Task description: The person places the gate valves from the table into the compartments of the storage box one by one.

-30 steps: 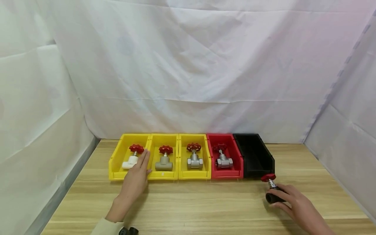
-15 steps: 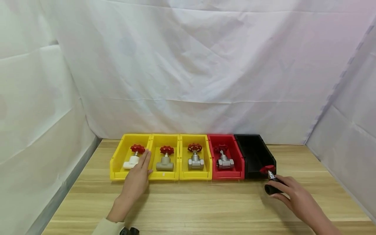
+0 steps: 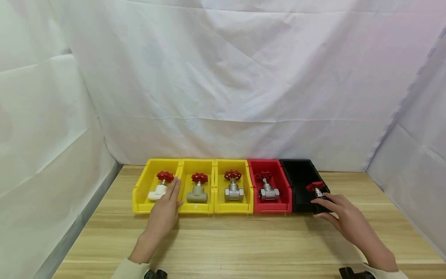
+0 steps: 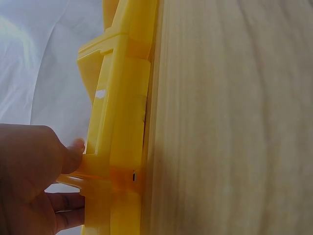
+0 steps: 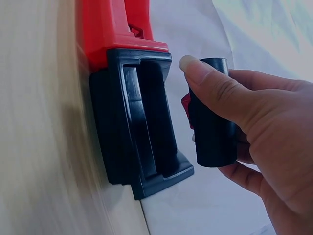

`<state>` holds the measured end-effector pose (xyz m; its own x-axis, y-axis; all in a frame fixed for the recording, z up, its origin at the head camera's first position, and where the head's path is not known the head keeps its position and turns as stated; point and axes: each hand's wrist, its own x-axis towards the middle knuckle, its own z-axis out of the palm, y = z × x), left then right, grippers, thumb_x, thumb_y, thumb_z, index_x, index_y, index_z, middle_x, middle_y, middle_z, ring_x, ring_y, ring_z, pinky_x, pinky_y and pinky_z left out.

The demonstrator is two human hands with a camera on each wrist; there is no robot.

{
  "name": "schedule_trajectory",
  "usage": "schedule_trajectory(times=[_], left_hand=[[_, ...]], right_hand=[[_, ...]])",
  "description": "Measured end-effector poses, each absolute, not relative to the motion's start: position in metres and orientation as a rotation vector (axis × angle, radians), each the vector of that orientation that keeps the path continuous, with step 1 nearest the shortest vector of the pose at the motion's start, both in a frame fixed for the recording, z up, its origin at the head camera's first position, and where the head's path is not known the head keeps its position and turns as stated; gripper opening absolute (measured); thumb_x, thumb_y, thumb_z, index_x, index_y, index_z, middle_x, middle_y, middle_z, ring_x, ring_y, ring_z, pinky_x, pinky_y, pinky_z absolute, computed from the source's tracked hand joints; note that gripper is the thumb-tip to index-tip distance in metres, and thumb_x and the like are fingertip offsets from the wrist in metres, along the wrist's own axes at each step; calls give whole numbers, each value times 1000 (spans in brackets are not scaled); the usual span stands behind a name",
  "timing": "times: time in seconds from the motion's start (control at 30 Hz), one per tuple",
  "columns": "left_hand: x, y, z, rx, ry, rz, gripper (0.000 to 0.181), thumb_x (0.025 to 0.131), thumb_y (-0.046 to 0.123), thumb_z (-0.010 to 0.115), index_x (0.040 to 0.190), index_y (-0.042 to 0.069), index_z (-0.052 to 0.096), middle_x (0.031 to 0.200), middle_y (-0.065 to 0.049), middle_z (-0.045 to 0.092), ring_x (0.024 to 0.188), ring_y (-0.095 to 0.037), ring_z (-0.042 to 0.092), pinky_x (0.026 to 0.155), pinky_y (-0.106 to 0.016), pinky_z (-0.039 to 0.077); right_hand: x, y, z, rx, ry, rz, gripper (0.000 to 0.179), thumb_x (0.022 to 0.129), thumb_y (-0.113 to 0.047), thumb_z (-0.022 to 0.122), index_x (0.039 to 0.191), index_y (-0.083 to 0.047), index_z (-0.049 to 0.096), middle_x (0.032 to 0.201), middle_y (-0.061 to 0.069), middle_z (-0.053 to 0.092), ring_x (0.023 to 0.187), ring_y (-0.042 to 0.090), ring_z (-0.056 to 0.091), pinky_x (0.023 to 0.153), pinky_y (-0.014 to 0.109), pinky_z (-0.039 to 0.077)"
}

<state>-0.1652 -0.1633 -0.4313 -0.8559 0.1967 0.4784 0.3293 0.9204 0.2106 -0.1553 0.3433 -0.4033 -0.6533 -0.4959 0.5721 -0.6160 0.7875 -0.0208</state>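
My right hand (image 3: 343, 217) grips a black valve (image 5: 215, 122) with a red handwheel (image 3: 315, 186), holding it above the front part of the black bin (image 3: 303, 170), thumb on one side of the body and fingers on the other. In the right wrist view the handwheel is mostly hidden behind the body. My left hand (image 3: 163, 213) rests at the divider between the two leftmost yellow bins (image 4: 129, 112); its fingers are straight, with the thumb on the divider's other side. Near those fingers lies a white valve (image 3: 158, 192), and a grey-beige valve (image 3: 197, 194) sits in the neighbouring bin.
A third yellow bin (image 3: 234, 209) holds a metal valve (image 3: 234, 192). The red bin (image 3: 273, 208) beside it holds another metal valve (image 3: 269, 192). The bins form one row on the wooden table (image 3: 244, 244), in front of a white sheet (image 3: 223, 77).
My right hand has carried the black valve forward and slightly up, from in front of the black bin to above its front part. My left hand stays at the divider.
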Motion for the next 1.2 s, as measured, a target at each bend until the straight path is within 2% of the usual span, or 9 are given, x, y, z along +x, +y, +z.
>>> schedule_trajectory(times=[0.13, 0.3, 0.53, 0.77, 1.0, 1.2], left_hand=[[-165, -164, -432, -384, -2617, -400, 67, 86, 5, 70, 142, -6, 36, 147, -21, 36, 56, -13, 38, 53, -27, 43], [-166, -163, -432, -374, -2626, -405, 67, 86, 5, 70, 143, -6, 36, 148, -20, 35, 58, -15, 42, 56, -30, 46], [-166, -163, -432, -378, -2606, -387, 66, 86, 5, 70, 142, -7, 37, 146, -21, 37, 57, -14, 41, 55, -28, 45], [-163, -162, -431, -354, -2637, -405, 66, 87, 5, 69, 143, -6, 36, 147, -20, 36, 59, -18, 45, 61, -34, 50], [-163, -163, -432, -342, -2646, -393, 66, 86, 6, 70, 143, -6, 36, 147, -20, 36, 60, -18, 45, 62, -34, 51], [-165, -163, -433, -356, -2630, -388, 66, 87, 6, 69, 142, -6, 37, 147, -20, 37, 61, -18, 46, 63, -35, 51]], right_hand=[[-167, 339, -406, 815, -2443, 319, 52, 62, -6, 84, 111, -15, 70, 109, 17, 63, 95, 34, 58, 67, 45, 50], [-182, 336, -411, 820, -2432, 372, 50, 64, -3, 83, 111, -11, 69, 110, 20, 62, 98, 39, 56, 73, 50, 49], [-203, 331, -415, 809, -2446, 384, 45, 68, -6, 82, 111, -10, 69, 110, 23, 62, 99, 44, 56, 77, 58, 46], [-220, 327, -419, 820, -2491, 325, 41, 70, -10, 82, 109, -6, 69, 104, 22, 63, 90, 42, 60, 76, 56, 48], [-228, 318, -422, 722, -2699, 282, 38, 76, -12, 79, 112, -3, 68, 106, 24, 63, 95, 44, 57, 80, 57, 46], [-235, 312, -423, 680, -2794, 280, 38, 78, -10, 78, 113, -1, 67, 103, 21, 64, 94, 41, 58, 79, 54, 48]])
